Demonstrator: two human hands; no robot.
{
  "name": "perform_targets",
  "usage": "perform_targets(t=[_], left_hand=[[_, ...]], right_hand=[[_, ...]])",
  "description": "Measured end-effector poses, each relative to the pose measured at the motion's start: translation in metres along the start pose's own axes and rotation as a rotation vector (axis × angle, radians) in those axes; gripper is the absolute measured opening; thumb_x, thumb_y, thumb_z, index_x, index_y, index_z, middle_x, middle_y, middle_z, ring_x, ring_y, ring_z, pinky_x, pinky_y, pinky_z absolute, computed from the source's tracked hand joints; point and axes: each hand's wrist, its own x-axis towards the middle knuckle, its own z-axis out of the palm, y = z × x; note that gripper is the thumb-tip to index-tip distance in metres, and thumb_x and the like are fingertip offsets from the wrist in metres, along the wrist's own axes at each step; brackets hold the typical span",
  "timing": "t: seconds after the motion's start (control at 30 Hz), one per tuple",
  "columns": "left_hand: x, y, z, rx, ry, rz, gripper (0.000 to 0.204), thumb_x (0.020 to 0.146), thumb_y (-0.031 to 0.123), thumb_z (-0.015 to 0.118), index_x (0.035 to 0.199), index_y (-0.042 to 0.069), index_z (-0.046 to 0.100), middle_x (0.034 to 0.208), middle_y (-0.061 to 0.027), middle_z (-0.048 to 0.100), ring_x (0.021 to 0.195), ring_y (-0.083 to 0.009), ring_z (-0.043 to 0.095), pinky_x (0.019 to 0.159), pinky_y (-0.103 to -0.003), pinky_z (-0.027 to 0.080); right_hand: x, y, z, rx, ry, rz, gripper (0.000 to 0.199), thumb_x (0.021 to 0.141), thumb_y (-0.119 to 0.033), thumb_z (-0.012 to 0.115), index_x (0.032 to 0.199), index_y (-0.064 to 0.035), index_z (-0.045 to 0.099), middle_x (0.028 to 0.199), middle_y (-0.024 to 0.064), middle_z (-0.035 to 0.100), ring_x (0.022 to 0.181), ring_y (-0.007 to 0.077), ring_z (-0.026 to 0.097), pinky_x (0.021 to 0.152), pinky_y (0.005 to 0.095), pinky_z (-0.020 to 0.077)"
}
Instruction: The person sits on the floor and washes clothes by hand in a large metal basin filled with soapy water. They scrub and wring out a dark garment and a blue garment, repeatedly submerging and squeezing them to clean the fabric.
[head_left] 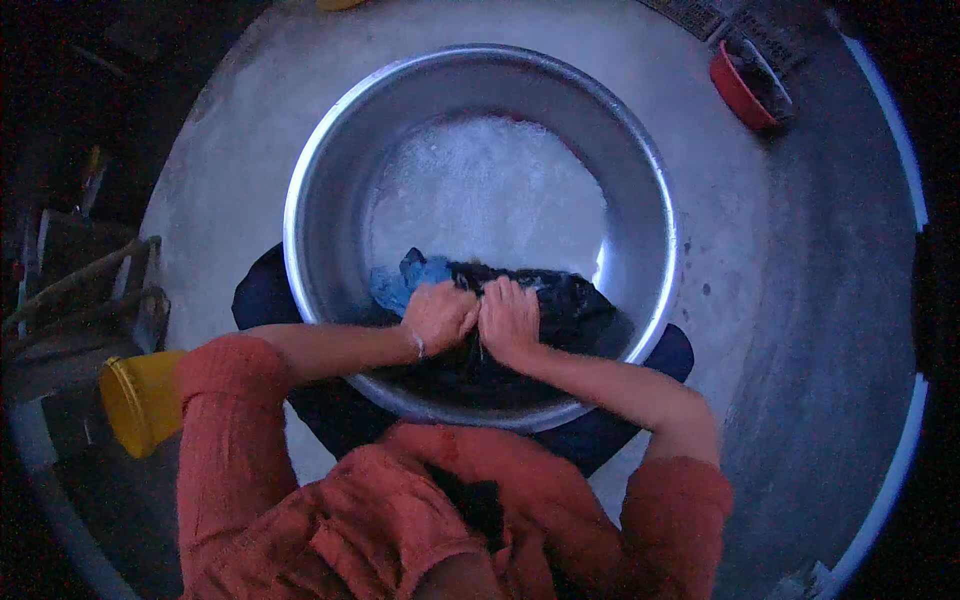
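A large round metal basin [668, 215] stands between my knees, with pale, sudsy water [490, 190] in it. Wet dark cloth [575, 300] is bunched along the near side of the basin. A blue piece of cloth [397, 283] lies at its left end; whether it belongs to the same garment I cannot tell. My left hand [440, 317] is closed in a fist on the dark cloth. Right beside it, my right hand [510, 317] grips the same cloth with fingers curled over it. The fingertips of both hands are partly hidden.
On the left, a yellow bucket [140, 405] sits near my elbow, below some wooden poles [85, 280]. A red basin [745, 88] with something in it is at the far right. Grey concrete floor [225, 170] surrounds the metal basin.
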Motion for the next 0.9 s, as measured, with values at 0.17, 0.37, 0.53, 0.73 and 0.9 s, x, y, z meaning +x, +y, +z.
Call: perform_targets(t=[0.17,0.37,0.53,0.73,0.9], left_hand=[[0.073,-0.045,0.025,0.064,-0.038,-0.253,0.023,0.083,0.028,0.044,0.077,0.008,0.055,0.075,-0.0158,0.058,0.071,-0.0348,0.057,0.061,-0.046,0.045],[0.159,-0.084,0.032,0.490,0.152,-0.200,0.034,0.089,0.035,0.036,0.111,0.012,0.048,0.121,-0.0114,0.046,0.110,-0.0284,0.043,0.088,-0.045,0.037],[0.125,-0.082,0.005,0.064,-0.155,-0.382,0.036,0.089,0.041,0.034,0.107,0.017,0.054,0.116,-0.0116,0.046,0.106,-0.0290,0.043,0.088,-0.044,0.035],[0.024,-0.034,-0.016,0.030,0.007,-0.043,0.028,0.082,0.035,0.048,0.084,0.009,0.059,0.072,-0.0119,0.055,0.077,-0.0306,0.053,0.066,-0.044,0.039],[-0.011,-0.006,-0.007,0.197,-0.112,0.101,0.017,0.076,0.028,0.055,0.073,0.012,0.056,0.070,-0.0071,0.055,0.072,-0.0241,0.052,0.063,-0.039,0.035]], right_hand=[[0.073,0.037,0.052,-0.070,-0.073,0.167,0.014,0.078,-0.018,0.045,0.085,-0.0073,0.050,0.091,0.0141,0.051,0.081,0.0279,0.052,0.068,0.0426,0.0367],[0.136,0.082,0.053,-0.295,0.294,0.026,0.042,0.081,-0.040,0.043,0.110,-0.0115,0.053,0.110,0.0177,0.049,0.108,0.0343,0.042,0.084,0.0508,0.0343],[0.128,0.082,0.007,-0.017,-0.339,0.309,0.070,0.073,-0.063,0.044,0.121,-0.0123,0.047,0.121,0.0195,0.043,0.115,0.0359,0.037,0.091,0.0516,0.0301],[0.024,0.014,-0.024,0.184,-0.115,-0.021,0.043,0.079,-0.042,0.048,0.102,-0.0069,0.054,0.094,0.0129,0.050,0.093,0.0300,0.046,0.075,0.0440,0.0359],[-0.011,-0.014,-0.014,-0.012,0.000,-0.019,0.022,0.075,-0.024,0.051,0.087,-0.0063,0.049,0.086,0.0107,0.048,0.084,0.0261,0.045,0.069,0.0400,0.0326]])
